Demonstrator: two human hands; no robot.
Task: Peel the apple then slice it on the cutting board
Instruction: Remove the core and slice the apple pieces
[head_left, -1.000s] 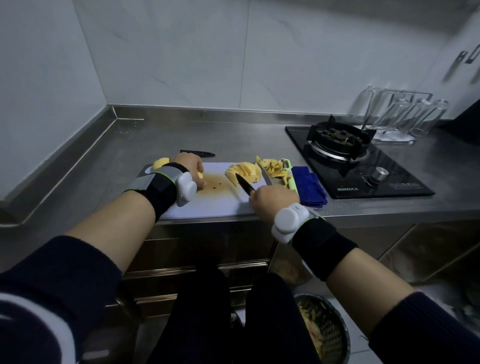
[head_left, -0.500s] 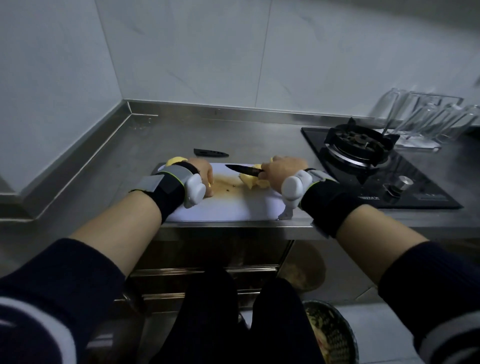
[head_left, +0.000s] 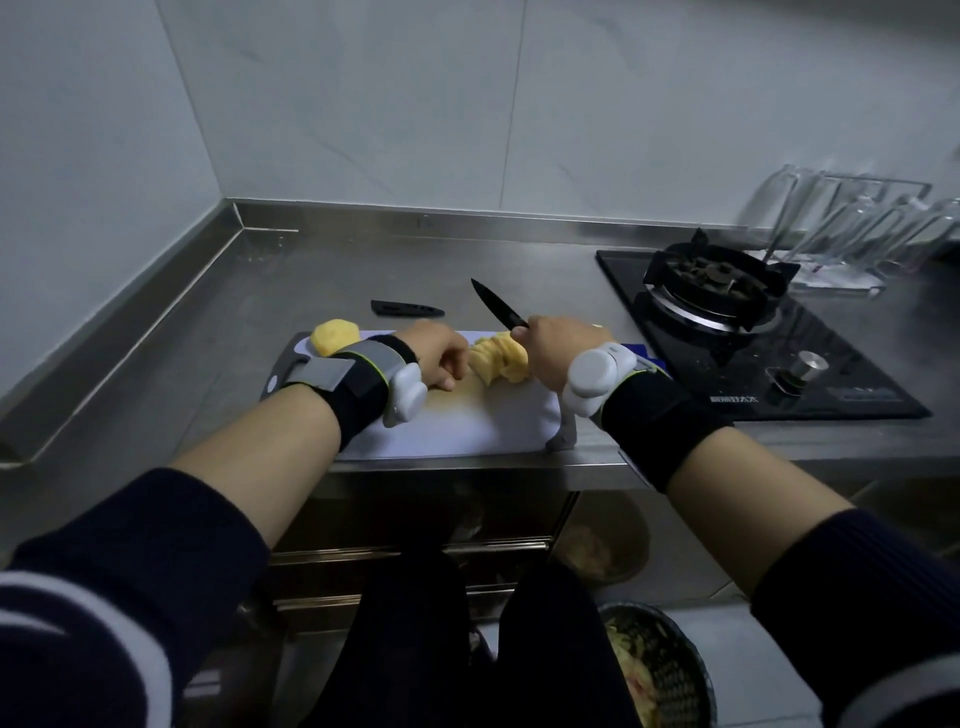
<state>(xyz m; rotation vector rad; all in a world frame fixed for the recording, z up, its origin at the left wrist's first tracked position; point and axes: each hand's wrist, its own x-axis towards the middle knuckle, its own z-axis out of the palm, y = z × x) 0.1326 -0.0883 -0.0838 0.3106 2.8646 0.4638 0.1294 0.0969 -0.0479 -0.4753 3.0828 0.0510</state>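
Nearest, on the floor lower right, a round bin (head_left: 655, 675) with peel scraps inside. Both forearms reach over the steel counter (head_left: 322, 275), each with a black band and a white wrist tracker (head_left: 592, 379). White cutting board (head_left: 467, 423) lies at the counter's front edge. Left hand (head_left: 441, 353) is on the board, fingers curled under, knuckles just beside the pile of apple slices (head_left: 498, 358); cannot tell if it is gripping anything. Right hand (head_left: 556, 348) is on the other side of the pile, fist closed round the handle of a black knife (head_left: 496, 306), with the blade raised off the board and pointing up and away to the left. The slices are pale yellow and heaped mid-board between the two hands. A peeled apple chunk (head_left: 335, 336) sits at the board's far-left corner, partly behind the left wrist. Past the board, a black knife sheath (head_left: 408, 309) lies flat on the counter. To the right, a black gas stove (head_left: 727, 306) with one burner and a knob. Far right, by the wall, a rack of clear glasses (head_left: 852, 234), blurred.
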